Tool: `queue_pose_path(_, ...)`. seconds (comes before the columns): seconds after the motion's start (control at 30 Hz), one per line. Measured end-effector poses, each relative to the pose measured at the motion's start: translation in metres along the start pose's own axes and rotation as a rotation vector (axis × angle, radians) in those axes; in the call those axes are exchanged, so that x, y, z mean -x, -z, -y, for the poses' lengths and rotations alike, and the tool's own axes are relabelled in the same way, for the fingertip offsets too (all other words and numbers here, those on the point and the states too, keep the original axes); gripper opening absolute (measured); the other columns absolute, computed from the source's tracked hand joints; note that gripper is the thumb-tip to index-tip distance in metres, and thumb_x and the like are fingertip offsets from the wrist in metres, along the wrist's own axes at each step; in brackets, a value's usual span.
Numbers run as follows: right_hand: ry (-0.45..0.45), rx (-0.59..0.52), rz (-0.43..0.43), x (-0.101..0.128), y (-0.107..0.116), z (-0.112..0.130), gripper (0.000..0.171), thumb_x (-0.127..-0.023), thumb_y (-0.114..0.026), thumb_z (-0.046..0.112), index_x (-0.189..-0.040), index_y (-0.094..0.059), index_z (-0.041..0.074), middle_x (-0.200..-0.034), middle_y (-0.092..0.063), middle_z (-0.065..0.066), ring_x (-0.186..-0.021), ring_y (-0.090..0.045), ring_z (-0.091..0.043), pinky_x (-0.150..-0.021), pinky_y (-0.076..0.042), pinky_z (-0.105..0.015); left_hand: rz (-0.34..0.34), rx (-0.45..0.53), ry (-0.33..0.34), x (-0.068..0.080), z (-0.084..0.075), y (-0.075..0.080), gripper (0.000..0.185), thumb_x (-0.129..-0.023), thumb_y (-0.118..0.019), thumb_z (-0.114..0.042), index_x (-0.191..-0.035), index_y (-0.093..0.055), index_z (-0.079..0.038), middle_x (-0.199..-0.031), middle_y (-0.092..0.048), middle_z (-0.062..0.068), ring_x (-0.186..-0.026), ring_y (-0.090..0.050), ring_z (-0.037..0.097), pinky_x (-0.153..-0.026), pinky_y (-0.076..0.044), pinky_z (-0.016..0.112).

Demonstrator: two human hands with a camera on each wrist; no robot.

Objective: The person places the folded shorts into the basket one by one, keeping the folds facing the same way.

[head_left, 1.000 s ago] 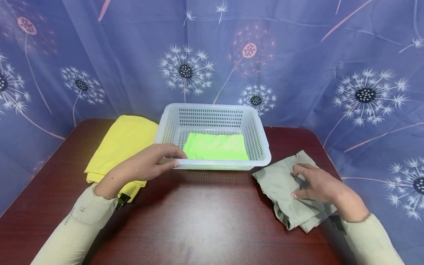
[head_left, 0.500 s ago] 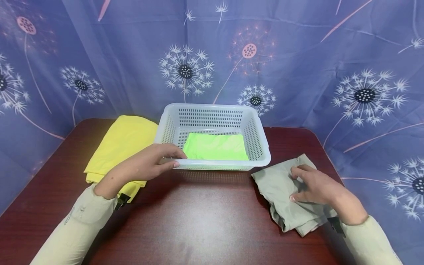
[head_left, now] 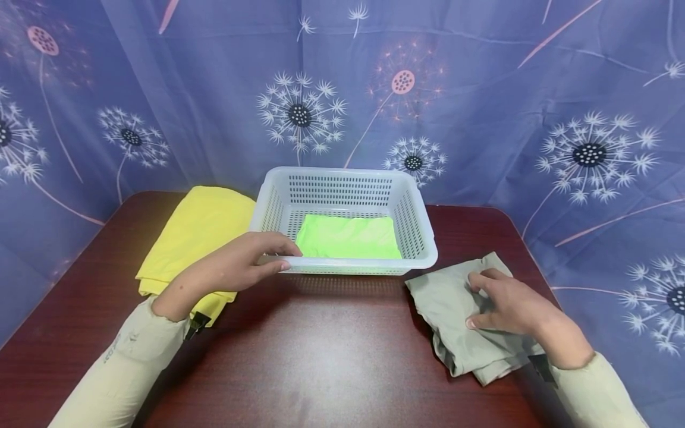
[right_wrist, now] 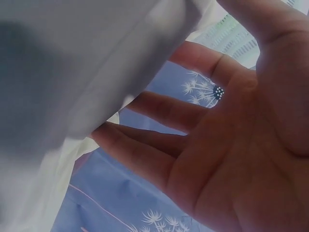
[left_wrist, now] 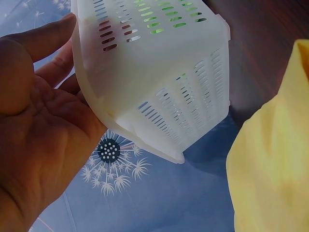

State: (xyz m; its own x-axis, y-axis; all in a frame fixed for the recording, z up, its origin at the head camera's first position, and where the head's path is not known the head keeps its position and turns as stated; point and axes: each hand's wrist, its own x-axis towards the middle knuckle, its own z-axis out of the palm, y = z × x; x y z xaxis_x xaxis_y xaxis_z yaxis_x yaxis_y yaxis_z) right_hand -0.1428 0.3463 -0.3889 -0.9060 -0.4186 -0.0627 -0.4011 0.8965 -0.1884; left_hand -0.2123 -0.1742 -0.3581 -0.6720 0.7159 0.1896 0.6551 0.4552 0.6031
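My left hand (head_left: 238, 264) holds the near left corner of the white perforated plastic basket (head_left: 353, 263), thumb outside and fingers over the rim. In the left wrist view the thumb and fingers meet at the basket's rim (left_wrist: 89, 92). Inside the basket lies a folded neon green cloth (head_left: 348, 236). At the right, my right hand (head_left: 516, 306) rests its fingertips on a folded grey garment (head_left: 446, 303). The right wrist view shows its extended, spread fingers (right_wrist: 145, 150) touching the edge of this grey fabric (right_wrist: 82, 63).
A folded yellow cloth (head_left: 198, 229) lies left of the basket, partly under the left forearm. The dark reddish wooden table (head_left: 321, 356) has a blue curtain (head_left: 214, 77) with dandelion prints behind and beside it.
The grey garment has shifted slightly toward me and turned a little, with my right hand moving slightly along on it. The left hand and basket have stayed in place.
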Motion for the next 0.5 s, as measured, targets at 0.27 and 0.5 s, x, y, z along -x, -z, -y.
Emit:
queue_pose_path(0.27,-0.001,-0.002,-0.001,0.0008,-0.0001,0.0053,0.058,-0.072,-0.098,0.039,-0.098,-0.050,0.020,-0.101,-0.055,-0.004,-0.079,-0.051,-0.017,-0.070,-0.047,-0.039,0.007,0.002,0.014,0.0006,0.0002,0.0003,0.025,-0.099,-0.072,-0.003,-0.120,-0.074,-0.017,-0.117,-0.073,-0.008,-0.111,-0.066,0.015,-0.100,-0.055,0.046)
queue_pose_path(0.5,-0.034,-0.002,0.032,0.0025,-0.0009,0.0107,0.058,-0.072,-0.098,0.040,-0.098,-0.050,0.019,-0.095,-0.051,-0.004,-0.077,-0.049,-0.018,-0.067,-0.045,-0.038,0.006,0.008,0.014,-0.0002,0.0006,-0.0001,0.025,-0.099,-0.072,-0.003,-0.120,-0.073,-0.017,-0.117,-0.073,-0.008,-0.110,-0.067,0.015,-0.099,-0.056,0.045)
